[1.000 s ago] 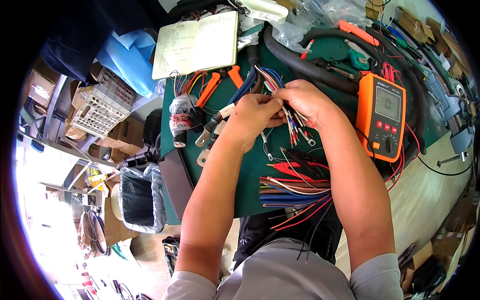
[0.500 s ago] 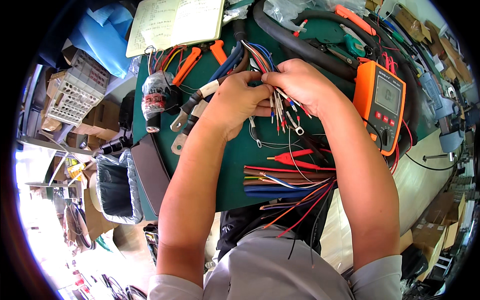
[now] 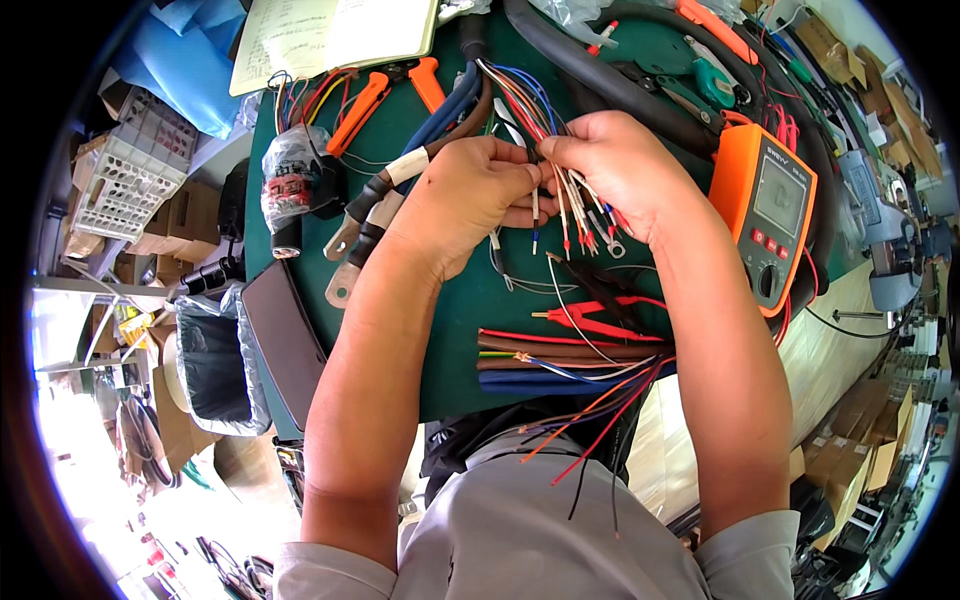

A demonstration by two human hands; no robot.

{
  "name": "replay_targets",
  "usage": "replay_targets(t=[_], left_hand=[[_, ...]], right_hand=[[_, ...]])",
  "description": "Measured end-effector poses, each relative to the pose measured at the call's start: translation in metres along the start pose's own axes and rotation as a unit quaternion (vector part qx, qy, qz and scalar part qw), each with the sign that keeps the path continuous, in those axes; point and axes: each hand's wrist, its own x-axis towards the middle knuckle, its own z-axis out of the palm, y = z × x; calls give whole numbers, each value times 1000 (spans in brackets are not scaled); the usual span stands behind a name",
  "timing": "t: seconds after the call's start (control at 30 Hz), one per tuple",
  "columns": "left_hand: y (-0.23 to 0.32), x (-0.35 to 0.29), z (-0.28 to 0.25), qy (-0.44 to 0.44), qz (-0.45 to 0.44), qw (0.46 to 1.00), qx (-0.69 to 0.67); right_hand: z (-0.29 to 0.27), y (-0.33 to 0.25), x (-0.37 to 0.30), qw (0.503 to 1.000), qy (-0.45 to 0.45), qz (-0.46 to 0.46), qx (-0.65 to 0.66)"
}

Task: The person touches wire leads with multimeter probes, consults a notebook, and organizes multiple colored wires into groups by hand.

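Observation:
My right hand is closed around a bundle of thin wires, most of them white with small red or blue end sleeves and one with a ring lug. My left hand pinches in beside it, and a wire with a blue end sleeve hangs below its fingers. The wires fan out of a thick black cable at the top. Thick blue and brown leads from the same cable pass behind my left hand to large flat metal lugs. The pinched fingertips are partly hidden.
An orange multimeter stands at the right. Red probe clips and a bundle of cut wires lie nearer me. Orange-handled pliers, an open notebook and a plastic-wrapped connector are at the left.
My hands have drawn slightly apart, with the right one shifting right along with the wire bundle. One blue-tipped wire now hangs separately by my left fingers. The whole view has shifted slightly.

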Motion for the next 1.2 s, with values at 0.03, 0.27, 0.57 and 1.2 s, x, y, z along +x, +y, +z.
replay_targets(t=[0.03, 0.27, 0.57, 1.2], left_hand=[[-1, 0, 0, 3, 1, 1000, -4], [-1, 2, -1, 7, -11, 1000, 16], [0, 2, 0, 30, -12, 999, 25], [-2, 2, 5, 41, -14, 999, 21]], right_hand=[[1, 3, -1, 1000, 11, -1, 4], [-4, 6, -7, 1000, 28, -8, -8], [-4, 3, -13, 999, 22, -31, -18], [1, -2, -21, 999, 19, -34, 13]])
